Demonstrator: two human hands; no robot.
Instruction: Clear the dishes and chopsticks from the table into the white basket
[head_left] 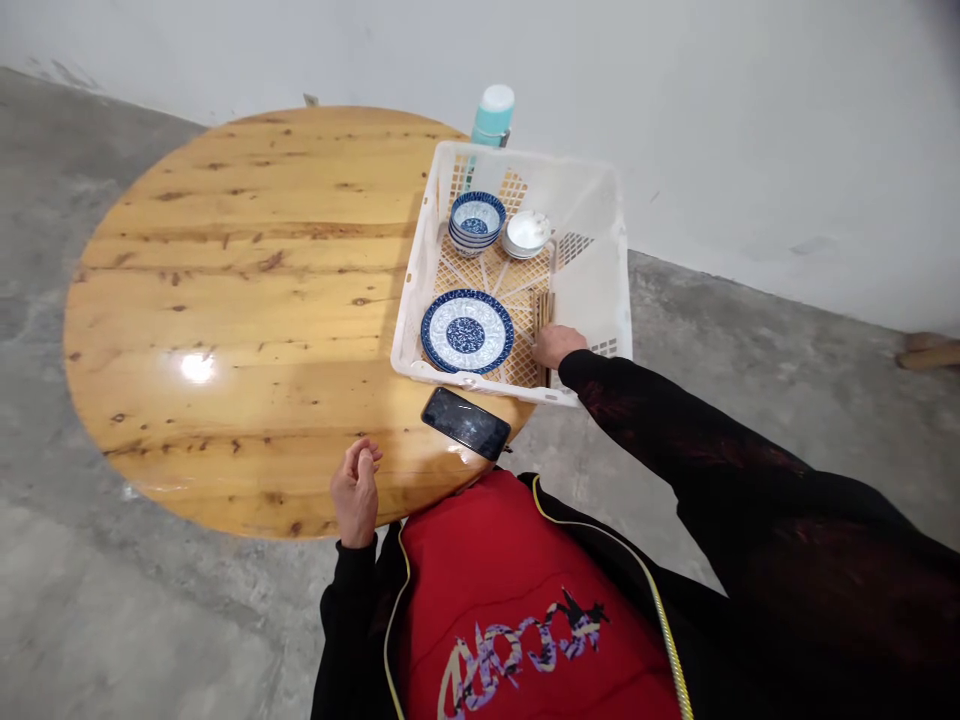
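Note:
My right hand (559, 346) reaches into the white plastic basket (619, 250), its fingers closed on a bundle of wooden chopsticks (543, 308) along the right side of the basket floor. The fingertips are partly hidden from view. Left of them lies a blue-and-white plate (466, 332). Behind it stand a stack of blue-patterned bowls (475, 224) and a smaller stack of white dishes (527, 234). My left hand (355, 490) rests by the table's front edge, fingers curled in with nothing visible in them.
The basket sits at the right of a round wooden table (247, 300), partly overhanging its edge. A black phone (466, 423) lies just in front of the basket. Behind the basket stands a light-blue bottle with a white lid (493, 115). A pale wall rises behind.

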